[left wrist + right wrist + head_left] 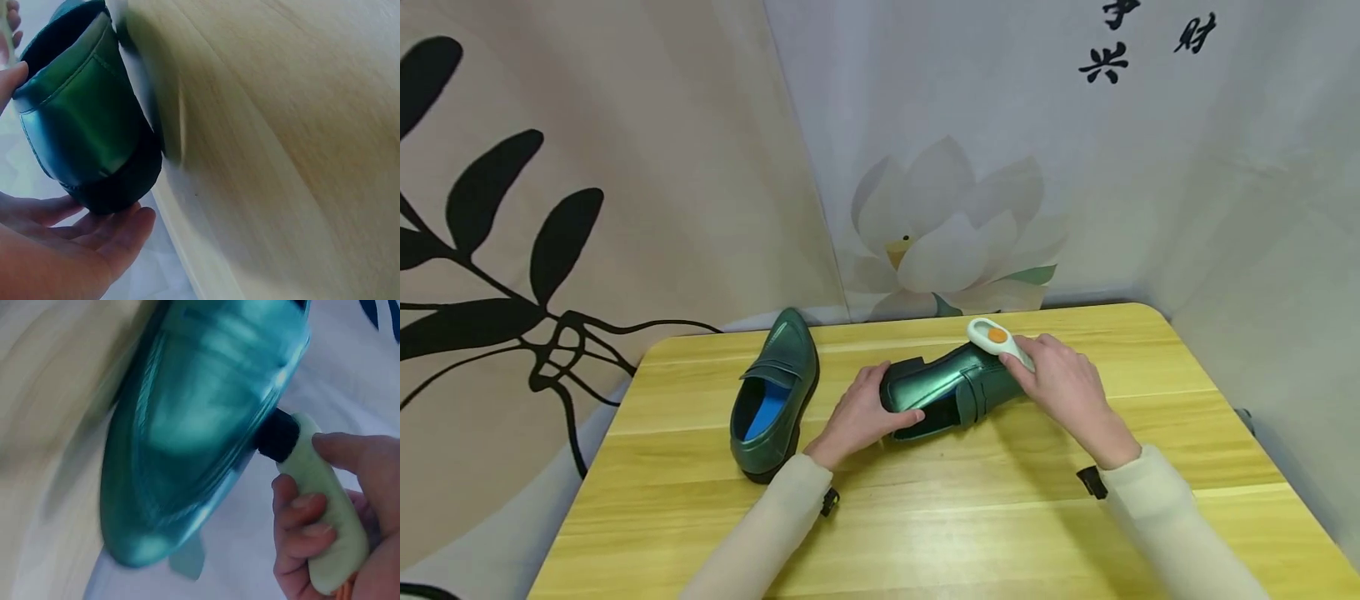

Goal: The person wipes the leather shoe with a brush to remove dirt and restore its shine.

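Observation:
A dark green loafer [936, 387] is tilted onto its side over the table, its opening facing my body. My left hand [859, 410] grips it at the heel, the thumb at the opening's rim and the other fingers under the heel in the left wrist view. In my right hand [1067, 383] is a small shoe brush [987, 333] with a pale handle and an orange spot. The right wrist view shows the brush's dark head [279, 435] against the loafer's side near the toe. The matching loafer [792, 342] stands upright to the left, blue insole showing.
The light wooden table [970, 533] has rounded far corners. Behind it hangs a pale curtain [700, 167] printed with dark leaves, a lotus and written characters. A dark band [1092, 482] sits at my right wrist.

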The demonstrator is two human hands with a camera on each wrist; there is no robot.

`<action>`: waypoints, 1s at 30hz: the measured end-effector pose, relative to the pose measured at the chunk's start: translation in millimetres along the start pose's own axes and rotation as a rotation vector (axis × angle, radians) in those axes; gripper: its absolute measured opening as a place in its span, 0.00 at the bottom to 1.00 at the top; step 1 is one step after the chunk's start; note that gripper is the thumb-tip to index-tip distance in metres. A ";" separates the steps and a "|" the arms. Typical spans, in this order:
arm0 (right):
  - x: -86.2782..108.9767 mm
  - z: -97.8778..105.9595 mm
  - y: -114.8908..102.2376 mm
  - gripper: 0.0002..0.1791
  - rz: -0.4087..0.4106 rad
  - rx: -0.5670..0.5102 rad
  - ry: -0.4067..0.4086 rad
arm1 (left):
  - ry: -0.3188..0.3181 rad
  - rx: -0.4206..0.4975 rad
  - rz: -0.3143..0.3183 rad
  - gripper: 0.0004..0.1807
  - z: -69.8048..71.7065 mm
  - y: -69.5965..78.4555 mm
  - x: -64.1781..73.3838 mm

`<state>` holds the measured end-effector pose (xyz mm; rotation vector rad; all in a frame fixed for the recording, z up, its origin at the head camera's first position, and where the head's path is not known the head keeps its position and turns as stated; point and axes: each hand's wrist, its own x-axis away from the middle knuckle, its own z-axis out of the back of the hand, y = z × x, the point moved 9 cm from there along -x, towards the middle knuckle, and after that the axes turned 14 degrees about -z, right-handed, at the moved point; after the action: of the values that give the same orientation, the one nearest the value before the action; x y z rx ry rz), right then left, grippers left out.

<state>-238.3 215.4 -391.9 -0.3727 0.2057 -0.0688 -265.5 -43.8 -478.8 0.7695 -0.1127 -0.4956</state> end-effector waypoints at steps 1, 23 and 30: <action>-0.5 1.3 4.8 0.23 -0.017 0.001 0.001 | -0.004 0.004 0.001 0.57 0.4 -0.1 -0.1; 13.2 1.9 -2.5 0.21 0.026 -0.016 0.031 | 0.051 0.106 0.011 0.60 -5.9 -8.4 2.0; 22.7 0.1 -14.4 0.21 0.076 -0.045 0.073 | 0.146 0.131 -0.039 0.60 0.2 0.7 -0.8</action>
<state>-216.6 199.7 -390.8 -0.4076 0.2936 -0.0030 -266.0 -43.1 -478.2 0.9355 0.0058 -0.4710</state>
